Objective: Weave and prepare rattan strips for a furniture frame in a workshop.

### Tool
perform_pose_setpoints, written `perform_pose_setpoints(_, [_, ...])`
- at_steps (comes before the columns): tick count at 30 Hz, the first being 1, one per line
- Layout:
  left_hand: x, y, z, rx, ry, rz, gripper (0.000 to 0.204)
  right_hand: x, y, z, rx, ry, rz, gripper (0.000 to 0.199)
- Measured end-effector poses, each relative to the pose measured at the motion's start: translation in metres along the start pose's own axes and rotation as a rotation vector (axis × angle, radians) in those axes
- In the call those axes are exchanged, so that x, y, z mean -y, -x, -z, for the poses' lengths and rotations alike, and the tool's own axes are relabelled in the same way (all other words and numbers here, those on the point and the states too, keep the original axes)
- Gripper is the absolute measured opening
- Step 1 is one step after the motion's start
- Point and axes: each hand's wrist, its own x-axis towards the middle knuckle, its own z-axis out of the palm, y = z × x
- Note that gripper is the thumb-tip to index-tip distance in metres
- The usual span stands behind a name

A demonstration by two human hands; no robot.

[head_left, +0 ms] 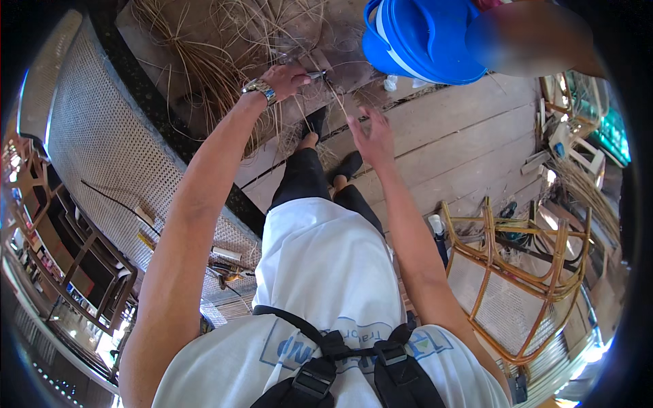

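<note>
My left hand [286, 80], with a metal wristwatch [259, 90] at its wrist, is closed around a small metal tool [316, 75]; its exact kind is too small to make out. My right hand [373, 137] is raised over the wooden floor, thumb and fingers apart. A thin pale strand [338, 98] runs between the tool's tip and the right thumb; I cannot tell whether the thumb touches it. Beyond and left of my hands lies a loose tangle of rattan strands [197, 64].
A blue lidded bucket [425, 41] stands at the far right beside a blurred part of another person [534, 37]. Woven cane webbing [122, 122] with a dark edge spans the left. A rattan chair frame [507, 272] lies at the right. My feet stand on floor planks [442, 136].
</note>
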Motion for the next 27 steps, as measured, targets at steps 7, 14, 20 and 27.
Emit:
perform_pose_setpoints(7, [-0.001,0.002,-0.004,-0.019,0.051,0.046,0.034,0.029,-0.045,-0.028,0.382,-0.431,-0.599,0.047])
perform_pose_setpoints(14, [-0.001,0.003,-0.004,-0.050,0.024,-0.008,0.034,0.007,-0.006,-0.007,0.209,-0.169,-0.262,0.037])
perform_pose_setpoints(20, [-0.002,0.004,-0.004,-0.046,0.023,-0.006,0.033,-0.042,0.072,0.042,0.455,-0.092,-0.485,0.033])
perform_pose_setpoints(27, [0.000,0.001,-0.005,-0.024,0.051,0.003,0.032,-0.006,-0.017,0.010,0.268,-0.072,-0.068,0.061])
